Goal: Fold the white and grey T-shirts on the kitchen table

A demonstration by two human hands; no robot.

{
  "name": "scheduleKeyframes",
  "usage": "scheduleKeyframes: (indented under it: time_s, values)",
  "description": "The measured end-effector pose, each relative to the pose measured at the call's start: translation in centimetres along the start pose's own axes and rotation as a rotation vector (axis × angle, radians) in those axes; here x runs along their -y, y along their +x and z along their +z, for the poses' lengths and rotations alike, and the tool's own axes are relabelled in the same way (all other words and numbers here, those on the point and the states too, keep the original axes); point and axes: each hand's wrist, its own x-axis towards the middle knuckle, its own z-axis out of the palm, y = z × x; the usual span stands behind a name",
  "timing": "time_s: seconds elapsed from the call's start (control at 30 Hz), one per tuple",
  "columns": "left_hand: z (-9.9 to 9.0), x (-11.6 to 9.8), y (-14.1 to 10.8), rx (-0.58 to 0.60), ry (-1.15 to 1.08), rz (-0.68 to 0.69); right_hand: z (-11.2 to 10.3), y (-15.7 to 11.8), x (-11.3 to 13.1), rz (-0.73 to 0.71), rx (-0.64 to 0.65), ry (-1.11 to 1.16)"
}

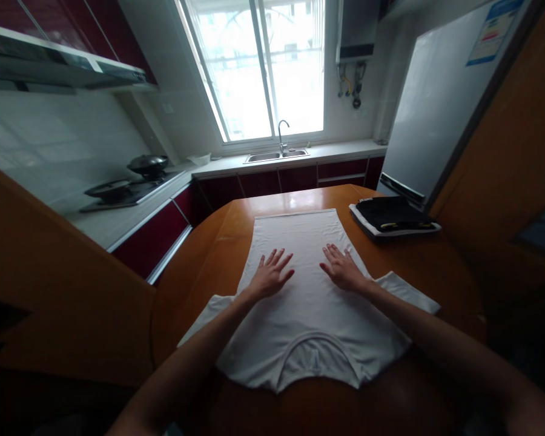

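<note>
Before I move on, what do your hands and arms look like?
The left hand and right hand are gloveless, with slender fingers. Both forearms are bare: no sleeve, watch or bracelet shows on them, and no markings stand out.

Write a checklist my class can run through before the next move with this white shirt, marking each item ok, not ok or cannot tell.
1. White shirt spread out on the wooden table: ok.
2. Left hand and right hand open over the shirt, gripping nothing: ok.
3. Inner neckline fabric smooth: not ok, creased.
4. Black-topped stack apart from the shirt: ok.
5. Underside of the shirt smooth: cannot tell, hidden.
</note>
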Motion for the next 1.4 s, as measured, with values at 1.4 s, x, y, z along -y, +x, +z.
scheduleKeyframes:
  time_s: [1.4]
  values:
    - [-0.8, -4.7, -22.1, -0.211, -0.293, 0.084, -2.0, -21.6, 7.5, -0.477, 0.09, 0.23]
